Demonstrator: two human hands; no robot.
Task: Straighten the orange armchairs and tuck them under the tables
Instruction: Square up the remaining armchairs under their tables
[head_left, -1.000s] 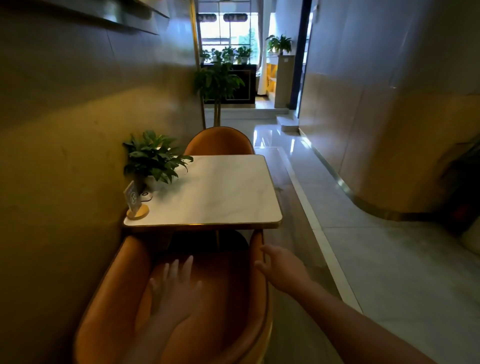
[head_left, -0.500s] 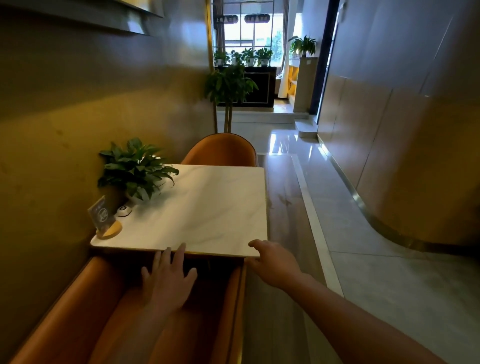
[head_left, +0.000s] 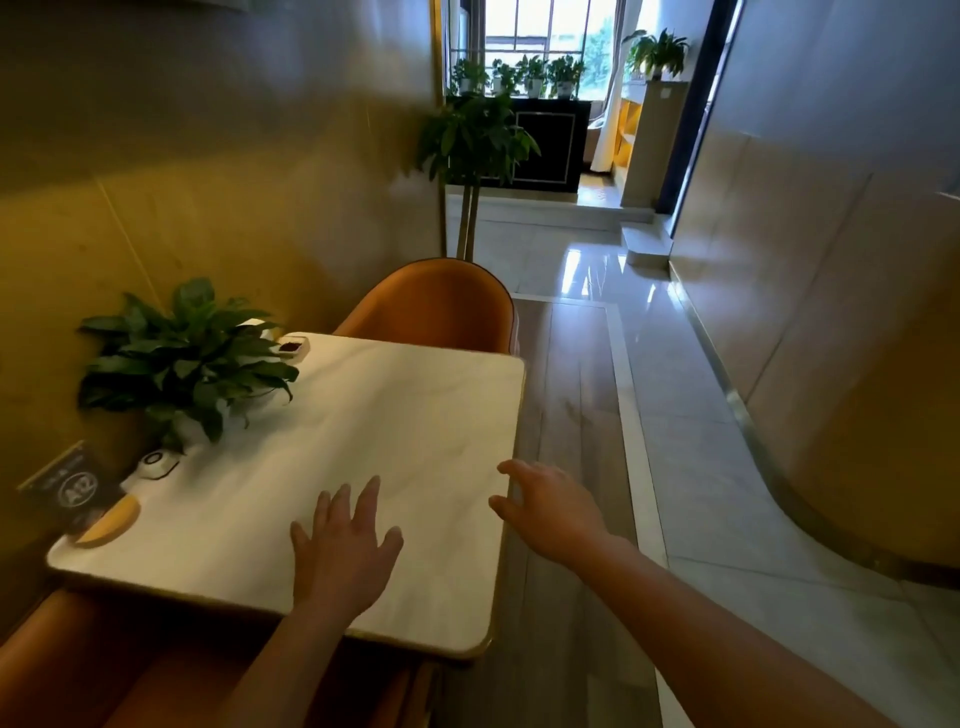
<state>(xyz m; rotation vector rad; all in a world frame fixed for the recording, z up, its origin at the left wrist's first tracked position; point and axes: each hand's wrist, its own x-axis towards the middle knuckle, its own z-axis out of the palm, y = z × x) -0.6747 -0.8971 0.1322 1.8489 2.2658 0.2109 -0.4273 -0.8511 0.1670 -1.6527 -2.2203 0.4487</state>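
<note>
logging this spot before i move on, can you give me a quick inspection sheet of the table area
surface: white table with a gold rim
job's things: near chair with its front under the table's near edge; far chair close against the far edge
clutter: plant, sign, call button and dish, all on the wall side
hands: left hand open, fingers spread over the tabletop; right hand open at the table's right edge; both hold nothing
cables: nothing seen
surroundings: wall on the left, glossy floor on the right, tree behind the far chair
</note>
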